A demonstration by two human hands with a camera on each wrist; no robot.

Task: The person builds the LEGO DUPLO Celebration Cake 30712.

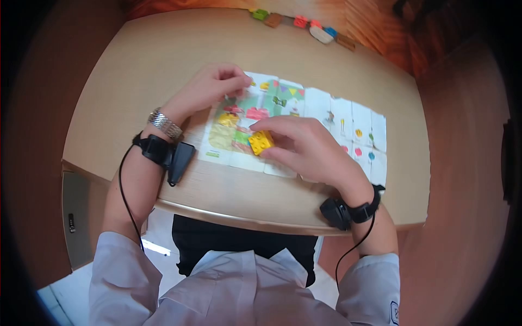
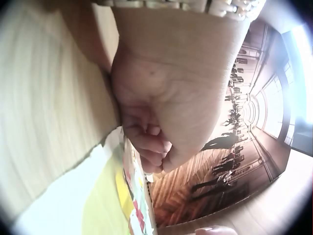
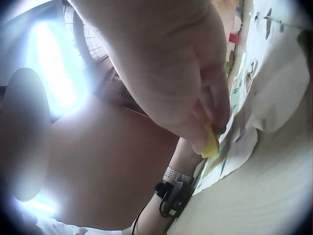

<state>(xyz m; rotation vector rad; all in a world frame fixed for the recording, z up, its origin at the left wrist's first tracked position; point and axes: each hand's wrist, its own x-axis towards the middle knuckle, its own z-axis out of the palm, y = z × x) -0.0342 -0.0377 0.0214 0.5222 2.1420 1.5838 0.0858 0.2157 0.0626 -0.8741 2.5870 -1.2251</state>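
My left hand [image 1: 209, 89] is at the upper left of the creased, printed sheet [image 1: 318, 100], fingers bent inward; I can't tell whether they pinch anything. If I want the paper steady, I'd do well to lay those fingertips flat on that corner. Farther right, over the sheet's lower left part, is the yellow block [image 1: 261, 142], its studs facing up. My right hand [image 1: 312, 146] pinches it between thumb and fingers, the grip narrowed to its width. I'd hold it lightly by the sides, leave the studs uncovered, and mind that my knuckles don't hide the pictures or rumple the paper. Whether the block touches the sheet, I can't tell.

Below the pale wooden table [image 1: 130, 65], on the left, is a cabinet [image 1: 79, 217]. Along the far edge run a green piece [image 1: 261, 15], a white piece [image 1: 321, 35] and a brown piece [image 1: 346, 42], among others, with an orange-brown patterned backdrop [image 1: 359, 19] behind.
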